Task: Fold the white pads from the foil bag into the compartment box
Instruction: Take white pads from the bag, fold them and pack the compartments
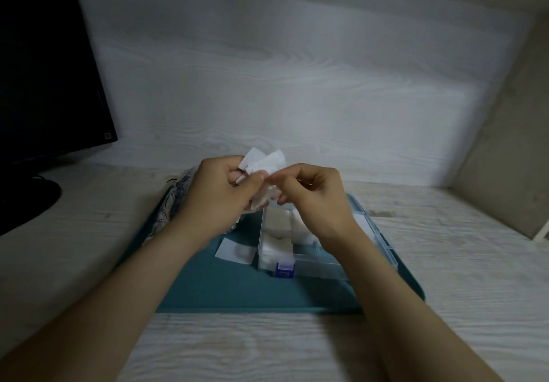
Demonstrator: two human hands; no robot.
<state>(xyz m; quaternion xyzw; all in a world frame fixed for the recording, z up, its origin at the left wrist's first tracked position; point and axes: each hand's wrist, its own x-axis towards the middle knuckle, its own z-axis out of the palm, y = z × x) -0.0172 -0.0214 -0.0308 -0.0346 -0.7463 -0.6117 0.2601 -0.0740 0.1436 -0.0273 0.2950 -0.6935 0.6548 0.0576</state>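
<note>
While several compartments of the clear plastic compartment box [300, 251] hold pads, both hands' fingers [261, 177] pinch another thin white pad [266, 160]; one flat pad [234, 249] remains.

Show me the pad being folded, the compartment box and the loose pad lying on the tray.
held pad [266, 160]: head view, upper white flap.
compartment box [315, 265]: head view, clear front wall.
loose pad [234, 249]: head view, flat middle.

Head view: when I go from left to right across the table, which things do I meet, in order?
monitor → foil bag → flat pad → compartment box
</note>
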